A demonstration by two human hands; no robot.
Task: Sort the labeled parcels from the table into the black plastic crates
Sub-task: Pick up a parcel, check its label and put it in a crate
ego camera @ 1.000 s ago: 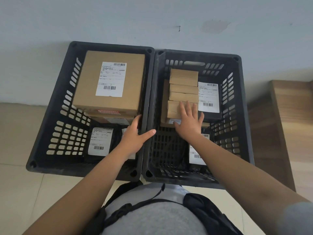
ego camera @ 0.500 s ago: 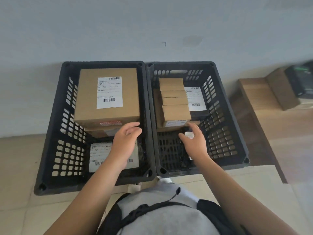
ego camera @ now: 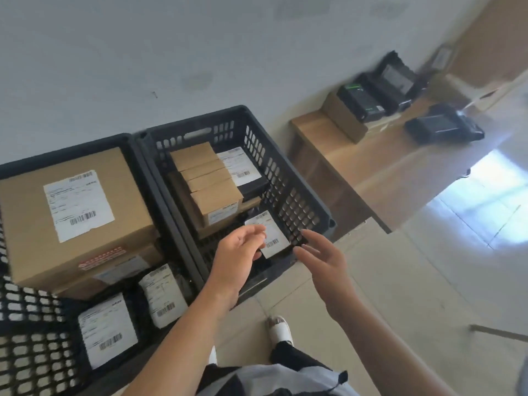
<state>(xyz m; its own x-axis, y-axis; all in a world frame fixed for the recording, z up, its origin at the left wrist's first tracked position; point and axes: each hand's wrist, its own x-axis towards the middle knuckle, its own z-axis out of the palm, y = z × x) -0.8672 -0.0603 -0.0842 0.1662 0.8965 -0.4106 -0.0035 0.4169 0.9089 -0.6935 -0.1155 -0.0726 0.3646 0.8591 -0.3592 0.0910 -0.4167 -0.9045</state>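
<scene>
Head view: left hand (ego camera: 238, 254) and right hand (ego camera: 325, 260) loose, empty. Far right on table (ego camera: 380, 167), black poly parcel (ego camera: 444, 128) looks light, floppy, slick; best pinched along edges.

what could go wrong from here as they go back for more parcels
1. The small brown boxes in the right crate are stacked high and stepped; a parcel dropped onto them may topple the stack.
2. The black parcels left on the table look glossy and may slip from the fingers.

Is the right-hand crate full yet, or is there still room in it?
Not full. The right crate holds small brown boxes stacked at its far end, but bare black floor shows near the labeled parcel.
</scene>
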